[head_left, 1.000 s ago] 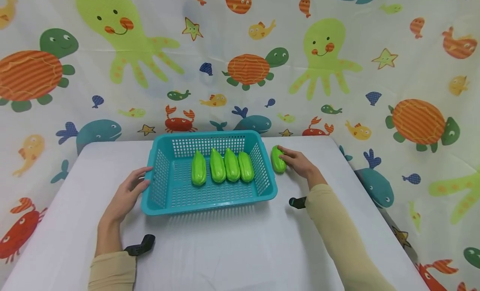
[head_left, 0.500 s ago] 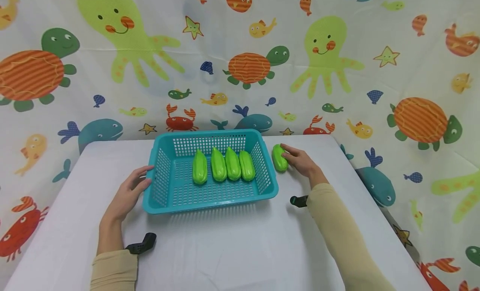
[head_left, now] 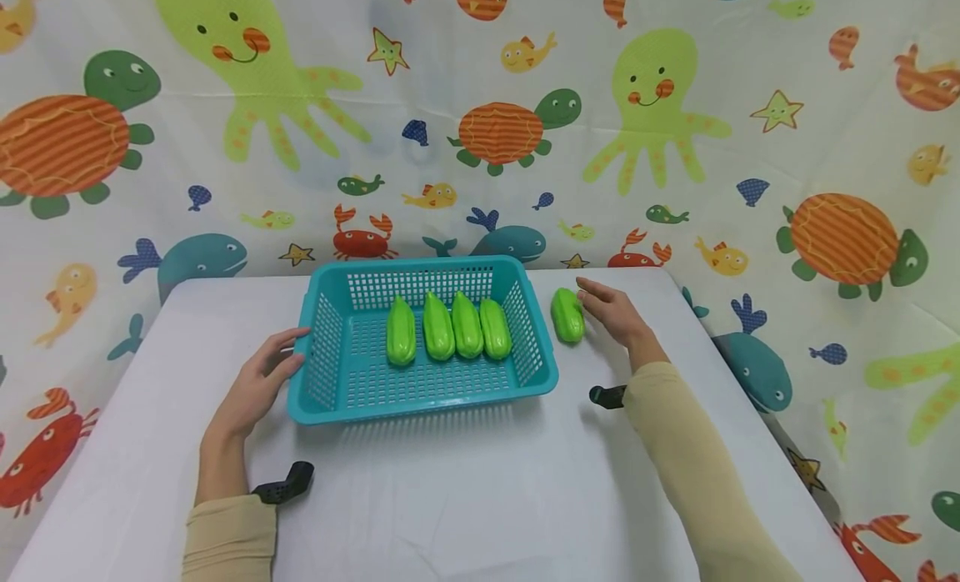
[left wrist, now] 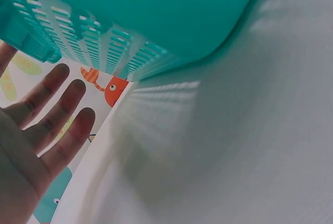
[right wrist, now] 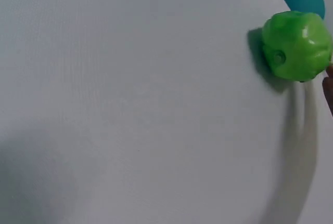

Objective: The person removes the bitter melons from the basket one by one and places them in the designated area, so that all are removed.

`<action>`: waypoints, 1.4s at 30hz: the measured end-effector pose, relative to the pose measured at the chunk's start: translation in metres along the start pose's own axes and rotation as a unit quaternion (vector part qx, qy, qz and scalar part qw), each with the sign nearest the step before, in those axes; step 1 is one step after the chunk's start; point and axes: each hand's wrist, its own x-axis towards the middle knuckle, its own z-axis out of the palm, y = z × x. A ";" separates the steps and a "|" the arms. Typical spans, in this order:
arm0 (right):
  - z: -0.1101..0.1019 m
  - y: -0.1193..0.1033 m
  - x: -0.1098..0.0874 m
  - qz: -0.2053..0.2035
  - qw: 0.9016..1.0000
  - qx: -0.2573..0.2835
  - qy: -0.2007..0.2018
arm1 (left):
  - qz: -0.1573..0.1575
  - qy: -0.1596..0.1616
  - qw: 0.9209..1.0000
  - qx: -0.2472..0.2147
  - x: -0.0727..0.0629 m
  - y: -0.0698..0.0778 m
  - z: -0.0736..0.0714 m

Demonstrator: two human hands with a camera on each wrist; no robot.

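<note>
A glossy green toy vegetable [head_left: 567, 316], plump and zucchini-shaped, lies on the table just right of the turquoise basket [head_left: 420, 410]. My right hand [head_left: 613, 317] is at its right side, fingers extended, the nearest fingertip at or against it; contact is hard to tell. In the right wrist view, the blunt end of the vegetable [right wrist: 297, 47] shows beside a sliver of finger. My left hand [head_left: 257, 383] is at the basket's left rim, fingertips near or on it. In the left wrist view, several straight fingers [left wrist: 67, 135] stand apart from the basket's perforated wall [left wrist: 93, 39].
Several matching green vegetables [head_left: 438, 327] lie side by side in the basket, toward its right half. The white table [head_left: 450, 499] stretches in front. A patterned cloth with sea animals [head_left: 420, 73] hangs behind.
My right hand has drawn right and its fingers have come off the vegetable's top. The loose vegetable has shifted slightly right, away from the basket. My left hand stays at the rim.
</note>
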 end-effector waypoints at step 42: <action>0.116 -0.178 -0.024 -0.154 0.977 -0.041 -0.144 | 0.011 0.009 1.000 -0.002 0.001 -0.003 0.001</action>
